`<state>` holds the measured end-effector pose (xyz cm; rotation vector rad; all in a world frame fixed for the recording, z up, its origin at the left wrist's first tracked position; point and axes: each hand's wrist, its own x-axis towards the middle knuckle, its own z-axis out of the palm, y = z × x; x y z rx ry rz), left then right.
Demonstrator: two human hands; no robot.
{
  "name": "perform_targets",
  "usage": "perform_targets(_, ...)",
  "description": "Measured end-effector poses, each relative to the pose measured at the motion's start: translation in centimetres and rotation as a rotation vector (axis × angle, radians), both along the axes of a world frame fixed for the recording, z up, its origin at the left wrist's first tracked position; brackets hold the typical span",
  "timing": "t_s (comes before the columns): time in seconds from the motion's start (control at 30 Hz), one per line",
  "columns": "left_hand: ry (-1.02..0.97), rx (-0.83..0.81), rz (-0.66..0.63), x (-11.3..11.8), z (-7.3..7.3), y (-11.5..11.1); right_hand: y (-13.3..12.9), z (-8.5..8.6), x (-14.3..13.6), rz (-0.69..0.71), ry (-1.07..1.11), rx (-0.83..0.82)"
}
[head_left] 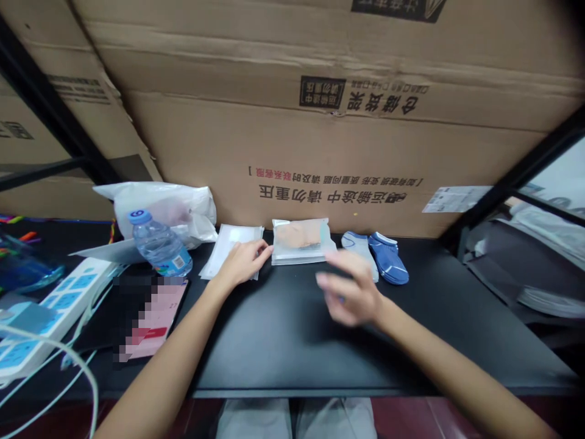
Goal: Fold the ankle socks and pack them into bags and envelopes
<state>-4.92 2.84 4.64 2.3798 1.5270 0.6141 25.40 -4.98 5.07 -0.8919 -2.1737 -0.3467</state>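
While the clear pouch [299, 235] lies near the cardboard [292, 140], showing something tan inside, our left hand [244, 262] rests unclenched on flat pouches [223, 247] beside it. Our right hand [351, 289] hovers half-curled, visibly grasping nothing, near paired socks [388, 259]. Leftward, we have a bottle [159, 244] of clear liquid and a bulging white bag [159, 204].
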Motion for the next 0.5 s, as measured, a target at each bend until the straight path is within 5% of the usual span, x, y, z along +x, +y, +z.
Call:
perform_targets(0.1, 0.031, -0.025, -0.023, 0.6, -0.2, -0.3, 3.5, -1.3, 0.9, -0.14, 0.183, -0.071)
perform_targets(0.27, 0.014, 0.002, -0.067, 1.3, -0.4, -0.4, 6.1, -4.5, 2.6, -0.4, 0.095, -0.375)
perform_targets(0.37, -0.081, 0.058, -0.1, 1.6, 0.1, -0.6, 6.2, -5.0, 3.0, -0.357, 0.267, -0.448)
perform_targets(0.5, -0.348, -0.065, -0.276, 2.1, 1.3, -1.8, 6.5, -4.0, 3.3, -0.199, 0.673, -0.532)
